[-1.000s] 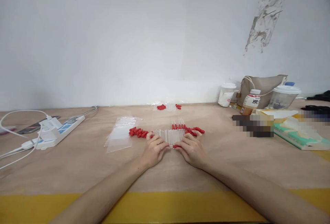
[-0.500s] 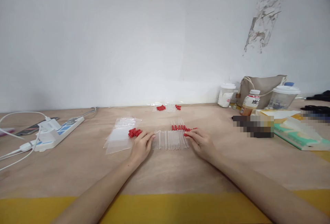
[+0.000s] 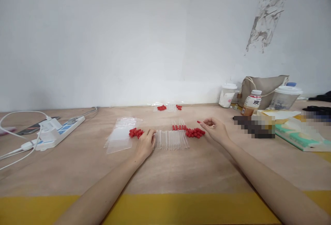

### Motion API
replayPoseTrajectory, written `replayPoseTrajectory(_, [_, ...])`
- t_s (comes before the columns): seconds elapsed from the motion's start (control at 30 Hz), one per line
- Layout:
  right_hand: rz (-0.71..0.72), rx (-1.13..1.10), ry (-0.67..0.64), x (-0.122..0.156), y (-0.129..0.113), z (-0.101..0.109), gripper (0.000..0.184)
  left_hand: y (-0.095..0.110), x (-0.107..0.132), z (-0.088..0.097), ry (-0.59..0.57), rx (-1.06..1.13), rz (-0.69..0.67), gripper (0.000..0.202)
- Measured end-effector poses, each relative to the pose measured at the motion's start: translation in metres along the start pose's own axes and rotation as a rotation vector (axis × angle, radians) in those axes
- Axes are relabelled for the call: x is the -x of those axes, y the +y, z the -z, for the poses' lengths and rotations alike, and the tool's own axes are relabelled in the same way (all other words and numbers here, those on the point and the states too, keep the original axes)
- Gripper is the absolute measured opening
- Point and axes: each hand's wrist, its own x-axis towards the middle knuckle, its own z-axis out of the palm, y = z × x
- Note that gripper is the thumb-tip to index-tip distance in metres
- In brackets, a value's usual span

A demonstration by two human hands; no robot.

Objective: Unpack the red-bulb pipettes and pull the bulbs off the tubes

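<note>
My right hand [image 3: 214,129] is raised over the table at the right, with thumb and forefinger pinched on a small red rubber cap [image 3: 198,121]. Just below and left of it lies a pile of red caps [image 3: 195,133]. My left hand [image 3: 145,143] rests with bent fingers at the left end of a row of thin clear tubes [image 3: 170,140]; what its fingertips grip is hidden. Another heap of red caps [image 3: 134,133] sits beside its knuckles. Behind the row, several clear tubes with red caps on their near ends [image 3: 178,127] lie side by side.
Clear plastic bags [image 3: 119,137] lie at the left, beyond them a white power strip [image 3: 60,133] with cables. More red caps [image 3: 161,107] sit by the wall. A lidded paper cup [image 3: 227,96], a bottle [image 3: 251,103] and a tissue pack [image 3: 302,137] stand or lie at the right.
My right hand has lifted away from the tubes' right end, up and to the right, with a red cap in its fingers, uncovering the right pile. My left hand has barely moved.
</note>
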Motion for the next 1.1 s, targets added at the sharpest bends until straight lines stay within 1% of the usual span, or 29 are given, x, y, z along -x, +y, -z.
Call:
replayPoseTrajectory(0.07, [0.014,0.041,-0.040,0.000,0.002,0.000,0.032,0.000,0.002,-0.002,-0.016,0.016,-0.015,0.013])
replayPoseTrajectory(0.13, [0.008,0.111,-0.044,0.000,0.003,0.001,0.032,0.001,0.004,-0.002,-0.037,0.047,-0.026,0.011])
replayPoseTrajectory(0.27, [-0.070,0.201,-0.018,-0.001,0.010,0.000,0.034,0.005,0.007,0.004,-0.084,0.137,-0.025,0.021])
replayPoseTrajectory(0.37, [-0.142,0.238,-0.047,-0.003,0.018,-0.002,0.034,0.007,0.007,0.009,-0.108,0.178,-0.012,0.025])
replayPoseTrajectory(0.5, [-0.261,0.331,-0.140,-0.005,0.025,-0.006,0.031,0.008,0.007,0.014,-0.096,0.202,0.017,0.025])
replayPoseTrajectory(0.67, [-0.321,0.395,-0.183,-0.005,0.024,-0.005,0.029,0.007,0.007,0.017,-0.069,0.182,0.018,0.024])
replayPoseTrajectory(0.83, [-0.336,0.419,-0.187,-0.007,0.023,-0.003,0.036,0.005,0.007,0.014,-0.061,0.179,0.010,0.022])
replayPoseTrajectory(1.1, [-0.276,0.392,-0.190,-0.010,0.033,-0.005,0.039,0.002,0.008,0.013,-0.050,0.172,-0.015,0.022])
